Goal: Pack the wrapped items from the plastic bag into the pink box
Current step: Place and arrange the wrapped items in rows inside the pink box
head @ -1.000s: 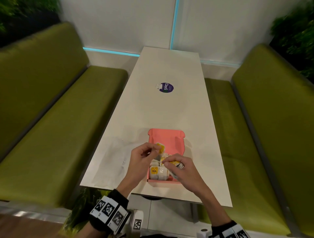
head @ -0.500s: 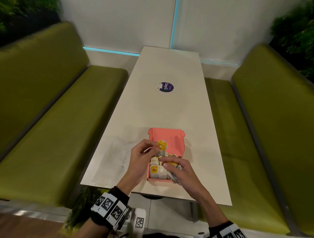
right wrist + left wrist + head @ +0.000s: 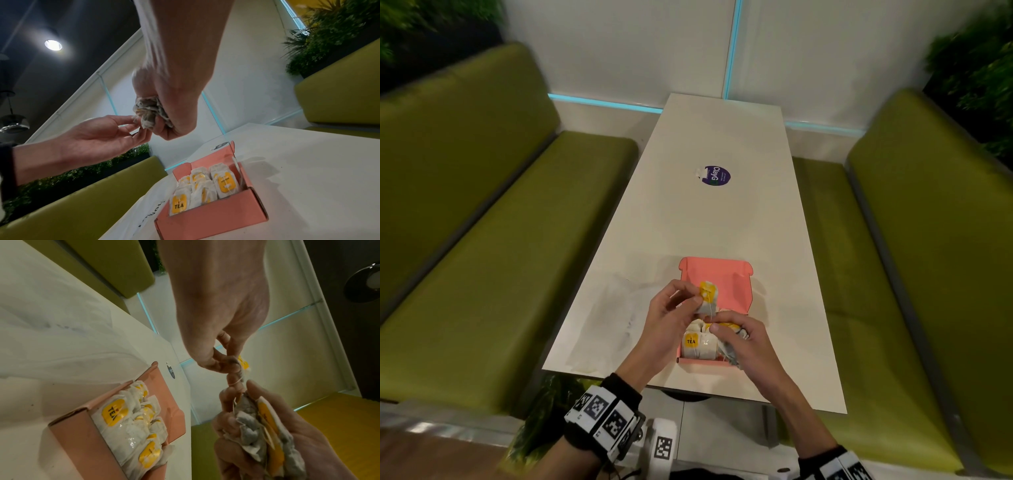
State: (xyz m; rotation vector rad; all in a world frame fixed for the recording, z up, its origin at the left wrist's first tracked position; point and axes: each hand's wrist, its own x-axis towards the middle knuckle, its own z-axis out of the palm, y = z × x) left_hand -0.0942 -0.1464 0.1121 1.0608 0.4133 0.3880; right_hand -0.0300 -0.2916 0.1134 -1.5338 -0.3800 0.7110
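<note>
Separating one sachet [image 3: 708,297] from the bunch [image 3: 731,337] is the step I am on, and a thin string [image 3: 236,382] joins the two. My left hand [image 3: 671,318] pinches that single sachet between thumb and fingertips, raised over the far, bare half of the box [image 3: 739,291]. My right hand [image 3: 748,346] is clenched round the bunch of remaining sachets, held above the box's near right corner. The box sits open on the surface [image 3: 722,222] with its lid flap back, and the near half is already filled with sachets standing on edge, one showing a yellow TEA label [image 3: 691,341]. The bag [image 3: 616,318] lies flat and crumpled on the surface, just left of the box; I cannot tell whether anything is left inside it.

To do this well, I judge the string must come free before I lower anything. If I pull the left hand away hard, the string may drag another sachet out of the bunch or tear the tag, so I would ease the hands apart slowly and let the right thumb slip the loop off. The paper looks soft and crushable, and my right grip is already creasing it, so I should loosen that hold a little. Then the single sachet should go in upright behind the packed rows, label facing the same way, pressed snug against them so the row does not topple into the open space.
</note>
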